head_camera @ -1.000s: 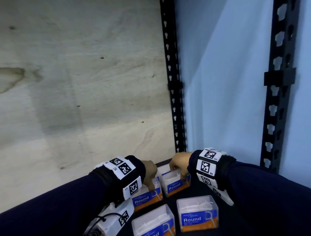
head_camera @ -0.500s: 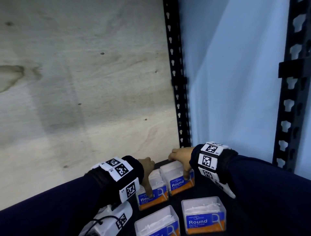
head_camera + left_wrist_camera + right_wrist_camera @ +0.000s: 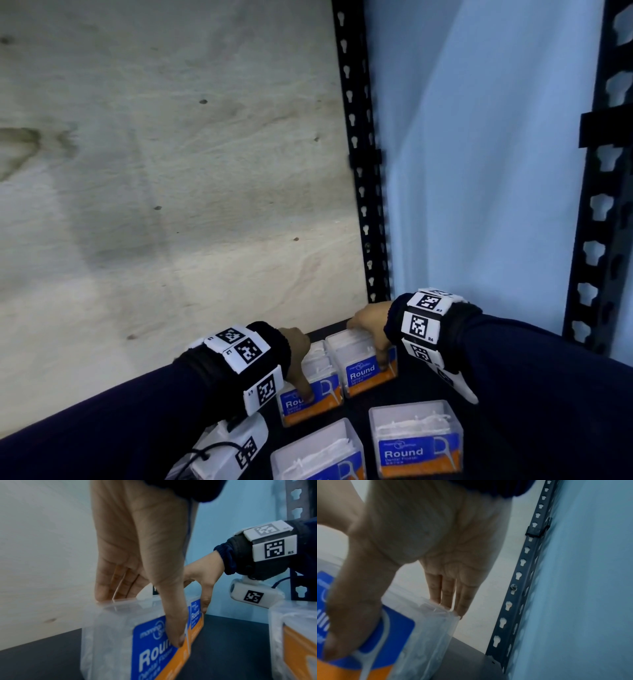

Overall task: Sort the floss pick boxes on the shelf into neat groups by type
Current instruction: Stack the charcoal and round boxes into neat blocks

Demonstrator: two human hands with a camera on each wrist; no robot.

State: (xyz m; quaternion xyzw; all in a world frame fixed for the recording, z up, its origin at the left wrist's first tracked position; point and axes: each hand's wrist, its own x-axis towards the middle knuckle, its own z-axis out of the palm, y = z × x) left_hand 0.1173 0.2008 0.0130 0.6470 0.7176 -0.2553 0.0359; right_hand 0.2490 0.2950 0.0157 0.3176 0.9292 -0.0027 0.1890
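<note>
here each hand (image 3: pixel 297 346) (image 3: pixel 370 320) pinches 1 floss pick box (image 3: pixel 310 399) (image 3: pixel 363 363).

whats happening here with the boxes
A person is arranging clear floss pick boxes labelled "Round" on a dark shelf. The left hand grips the back-left box, thumb on its front label and fingers behind it. The right hand grips the back-right box the same way. The two boxes stand side by side near the plywood back panel. Two more Round boxes sit in front of them.
</note>
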